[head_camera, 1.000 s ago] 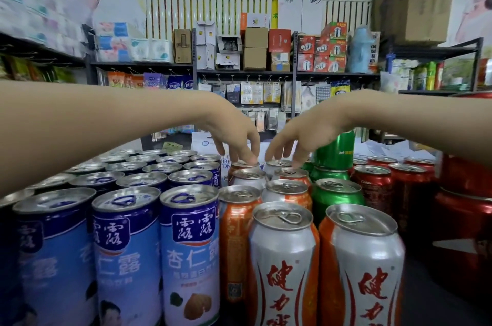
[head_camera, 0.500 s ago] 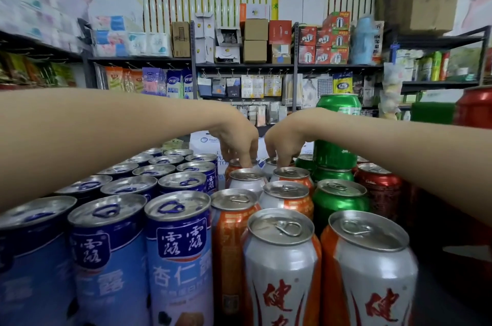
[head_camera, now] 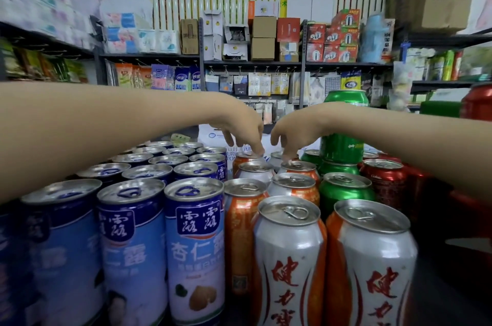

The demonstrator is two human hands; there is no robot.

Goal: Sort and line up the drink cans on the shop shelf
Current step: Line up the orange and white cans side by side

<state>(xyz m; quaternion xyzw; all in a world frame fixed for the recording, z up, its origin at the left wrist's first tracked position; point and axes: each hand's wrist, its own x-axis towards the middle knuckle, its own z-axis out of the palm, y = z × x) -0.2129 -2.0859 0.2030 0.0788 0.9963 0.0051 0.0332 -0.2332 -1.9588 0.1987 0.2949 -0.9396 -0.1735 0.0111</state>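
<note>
Head view, frame centre: left grip (head_camera: 239, 131) and right grip (head_camera: 292, 133) side by side over the far end of the two rows of orange cans (head_camera: 292, 188). Curled fingers (head_camera: 257, 149) down, tips on rear lids; pinching or only touching, cannot tell. Left rear can (head_camera: 246, 160) straight below the left grip, right rear can (head_camera: 300, 167) below the right, both upright. Next, probably: a short nudge into line.

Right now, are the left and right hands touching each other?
Apart. The head view shows a clear gap between the left hand and right hand, with white packaging visible through it.
</note>
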